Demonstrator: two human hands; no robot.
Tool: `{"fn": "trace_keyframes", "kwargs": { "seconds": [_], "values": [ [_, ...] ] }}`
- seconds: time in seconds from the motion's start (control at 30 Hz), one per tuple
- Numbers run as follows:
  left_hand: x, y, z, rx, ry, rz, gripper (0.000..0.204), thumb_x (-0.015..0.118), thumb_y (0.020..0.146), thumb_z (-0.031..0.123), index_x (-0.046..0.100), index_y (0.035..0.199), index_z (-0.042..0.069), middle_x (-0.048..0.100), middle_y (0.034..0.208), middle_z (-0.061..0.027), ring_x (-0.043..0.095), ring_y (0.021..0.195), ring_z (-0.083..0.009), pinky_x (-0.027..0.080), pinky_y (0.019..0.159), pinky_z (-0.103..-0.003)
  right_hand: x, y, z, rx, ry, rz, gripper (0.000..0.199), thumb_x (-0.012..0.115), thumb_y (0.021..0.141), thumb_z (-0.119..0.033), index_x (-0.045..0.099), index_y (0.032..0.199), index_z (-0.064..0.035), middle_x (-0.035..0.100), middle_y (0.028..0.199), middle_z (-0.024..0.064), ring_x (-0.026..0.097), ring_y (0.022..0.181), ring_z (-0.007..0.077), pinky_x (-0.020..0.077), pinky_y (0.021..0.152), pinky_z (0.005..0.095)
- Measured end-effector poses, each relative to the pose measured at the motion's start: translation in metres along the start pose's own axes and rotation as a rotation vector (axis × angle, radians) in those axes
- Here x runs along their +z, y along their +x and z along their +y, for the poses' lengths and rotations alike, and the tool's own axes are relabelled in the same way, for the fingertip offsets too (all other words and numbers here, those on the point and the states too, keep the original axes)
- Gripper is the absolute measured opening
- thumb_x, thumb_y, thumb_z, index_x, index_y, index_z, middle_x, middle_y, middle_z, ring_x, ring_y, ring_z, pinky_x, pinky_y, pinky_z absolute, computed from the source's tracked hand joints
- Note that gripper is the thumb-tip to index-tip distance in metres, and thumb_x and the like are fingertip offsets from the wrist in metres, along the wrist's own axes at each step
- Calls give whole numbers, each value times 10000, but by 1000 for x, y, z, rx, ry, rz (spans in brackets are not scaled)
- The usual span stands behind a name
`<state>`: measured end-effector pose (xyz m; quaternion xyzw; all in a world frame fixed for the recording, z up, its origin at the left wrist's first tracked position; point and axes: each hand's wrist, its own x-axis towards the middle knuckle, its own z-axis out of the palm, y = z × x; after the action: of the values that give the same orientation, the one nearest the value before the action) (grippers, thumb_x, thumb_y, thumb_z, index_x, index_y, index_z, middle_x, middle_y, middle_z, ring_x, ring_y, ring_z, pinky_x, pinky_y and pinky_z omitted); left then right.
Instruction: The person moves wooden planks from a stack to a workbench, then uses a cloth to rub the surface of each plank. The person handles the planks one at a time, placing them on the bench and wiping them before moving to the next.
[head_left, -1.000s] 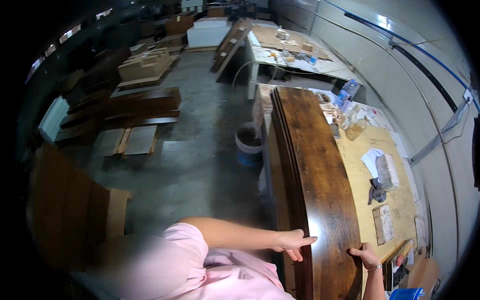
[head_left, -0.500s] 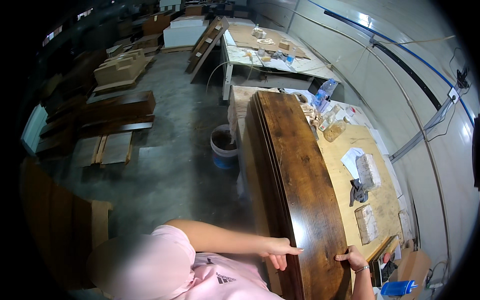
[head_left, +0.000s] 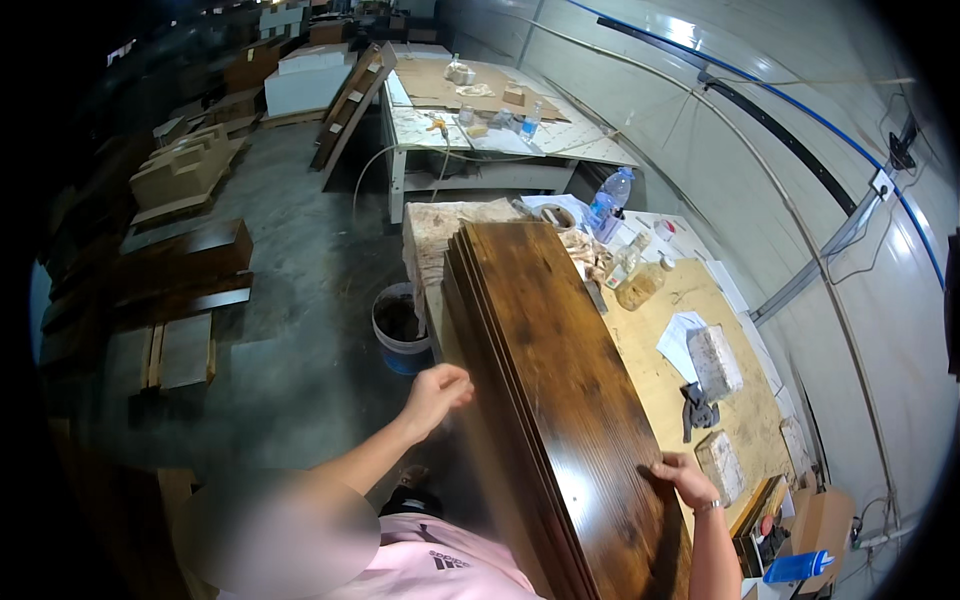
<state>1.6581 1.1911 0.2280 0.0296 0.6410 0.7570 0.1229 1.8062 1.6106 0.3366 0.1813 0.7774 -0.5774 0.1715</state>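
A stack of dark brown, glossy wooden boards lies lengthwise on the worktable in front of me, several layers showing along its left side. My right hand holds the right edge of the top board near its close end, thumb on the upper face and fingers at the edge, partly hidden. Off the stack to the left, my left hand hangs in the air with its fingers curled together. Nothing shows in it, and it is apart from the boards.
White-spattered blocks and a dark rag lie right of the stack. Bottles and a tape roll stand beyond. A bucket stands on the floor at left. A blue bottle is near right.
My left hand has left the stack's left edge and moved left and farther away, its fingers curling. My right hand stays on the board's right edge. The view has shifted slightly.
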Motion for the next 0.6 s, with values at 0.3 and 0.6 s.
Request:
{"fn": "trace_keyframes", "kwargs": {
  "seconds": [0.3,0.6],
  "values": [
    [-24,119,19,244,674,-28,798,547,939,402,243,1381,-188,317,1414,-381,309,1362,-434,258,1136,-409,58,239,-145,55,-144,-21,549,747,818,-360,609,1099,91,651,968,89,593,856,147,469,783,285],
    [-29,133,33,233,774,-180,948,559,915,460,141,1324,-286,185,1403,-470,222,1353,-533,222,1147,-446,104,267,-178,9,-109,-31,539,752,825,-231,541,1221,66,639,1066,75,590,935,162,466,839,307]
  ]
}}
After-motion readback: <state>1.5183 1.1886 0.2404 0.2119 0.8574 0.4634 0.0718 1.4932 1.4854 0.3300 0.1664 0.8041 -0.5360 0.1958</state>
